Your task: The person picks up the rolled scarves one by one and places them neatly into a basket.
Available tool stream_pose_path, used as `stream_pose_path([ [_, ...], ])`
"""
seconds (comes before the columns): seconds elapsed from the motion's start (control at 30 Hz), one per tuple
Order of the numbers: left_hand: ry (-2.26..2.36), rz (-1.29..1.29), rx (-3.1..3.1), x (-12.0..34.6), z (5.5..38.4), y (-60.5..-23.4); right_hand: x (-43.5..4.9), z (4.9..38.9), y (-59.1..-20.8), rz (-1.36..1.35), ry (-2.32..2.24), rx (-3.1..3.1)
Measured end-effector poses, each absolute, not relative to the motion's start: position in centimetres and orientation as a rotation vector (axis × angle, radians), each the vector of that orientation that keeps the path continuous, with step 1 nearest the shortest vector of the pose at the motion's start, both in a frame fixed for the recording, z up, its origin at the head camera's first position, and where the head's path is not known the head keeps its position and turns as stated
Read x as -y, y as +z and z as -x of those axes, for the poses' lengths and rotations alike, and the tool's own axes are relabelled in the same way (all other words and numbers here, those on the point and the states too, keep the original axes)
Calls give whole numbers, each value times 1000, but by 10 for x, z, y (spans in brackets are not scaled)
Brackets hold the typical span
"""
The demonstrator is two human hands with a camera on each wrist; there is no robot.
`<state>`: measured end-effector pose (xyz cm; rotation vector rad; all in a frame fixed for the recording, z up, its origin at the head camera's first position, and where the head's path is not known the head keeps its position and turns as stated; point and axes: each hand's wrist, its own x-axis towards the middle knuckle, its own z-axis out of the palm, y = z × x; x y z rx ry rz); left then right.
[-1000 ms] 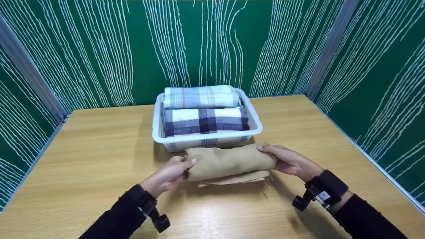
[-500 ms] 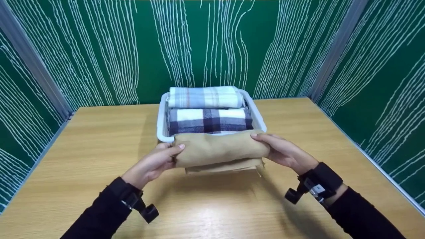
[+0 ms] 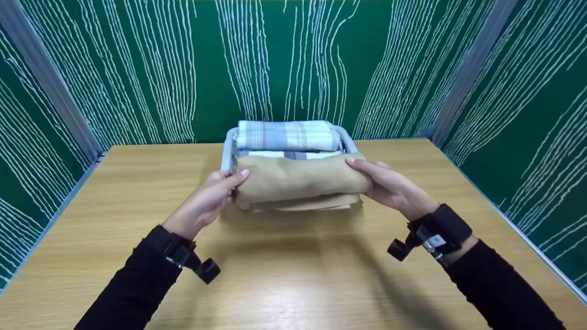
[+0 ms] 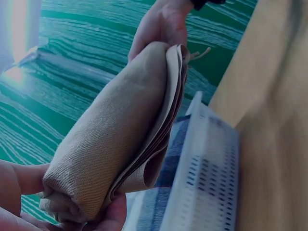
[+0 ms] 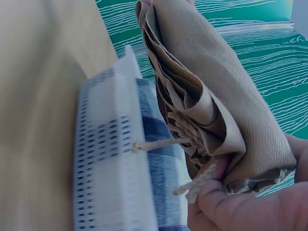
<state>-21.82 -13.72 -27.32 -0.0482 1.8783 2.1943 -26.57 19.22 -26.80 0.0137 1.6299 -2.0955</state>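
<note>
Between both hands hangs a folded tan cloth (image 3: 302,178) with tasselled cords, which show in the right wrist view. My left hand (image 3: 206,197) pinches its left end, thumb on top and fingers beneath. At the other end my right hand (image 3: 394,188) grips it the same way. The cloth is held over the near part of a white plastic basket (image 5: 108,159) with perforated sides. Inside the basket, a light blue and white plaid cloth (image 3: 289,135) lies folded at the back. A dark and white checked cloth (image 5: 161,168) sits in front of it, mostly hidden in the head view.
The wooden table (image 3: 293,275) carries the basket near its back edge. Green panels with white wavy lines (image 3: 151,68) rise behind and at both sides, joined by grey posts (image 3: 472,68).
Both hands have carried the tan cloth away from the body and up, from in front of the basket to over it. It now covers most of the checked cloth and the near rim.
</note>
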Motion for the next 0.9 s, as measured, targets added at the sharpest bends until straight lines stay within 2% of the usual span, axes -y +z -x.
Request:
stream_pose_path([
  [0.9,2313,88,-1879,129,292,-222,-181,329,-215,-73,-2279,-1566],
])
